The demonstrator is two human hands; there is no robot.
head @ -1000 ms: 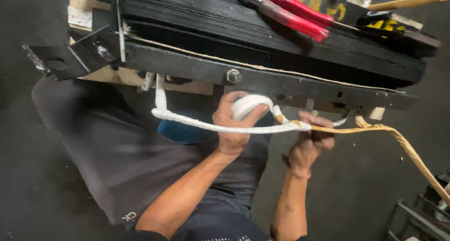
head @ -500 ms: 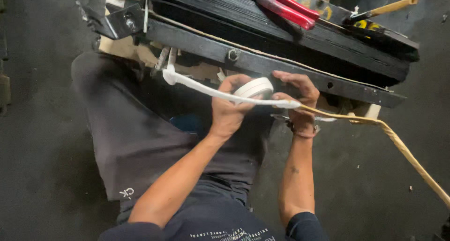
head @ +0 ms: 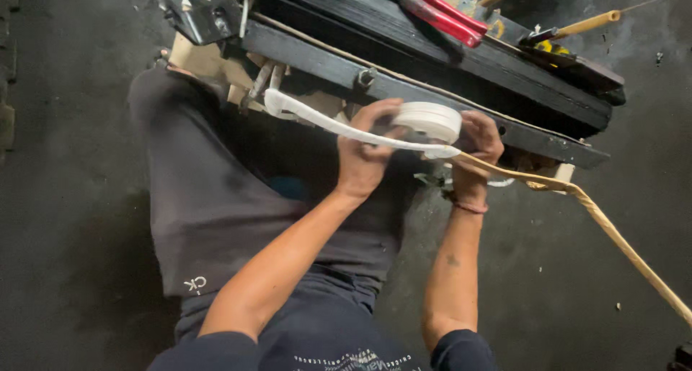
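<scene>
My left hand [head: 364, 151] grips a white roll of tape [head: 430, 121] just below the edge of a black workbench [head: 432, 90]. A white-wrapped strand [head: 324, 122] runs from the bench's underside at the left, across my left hand, to the roll. My right hand [head: 479, 144] pinches the strand where the white wrap ends and a bare tan cane strand [head: 613, 230] begins. The tan strand trails off to the lower right. Both hands are close together, just under the bench edge.
Red-handled pliers [head: 440, 14] lie on top of the bench, with wooden-handled tools [head: 577, 28] at its far right. A bolt [head: 365, 77] sticks out of the bench edge. My knee in dark trousers [head: 209, 191] is below, over a dark concrete floor [head: 65, 198].
The view has shifted right and up. My hands and the tape roll stay together at the strand, the roll turning round it; my right hand has closed in nearer the roll.
</scene>
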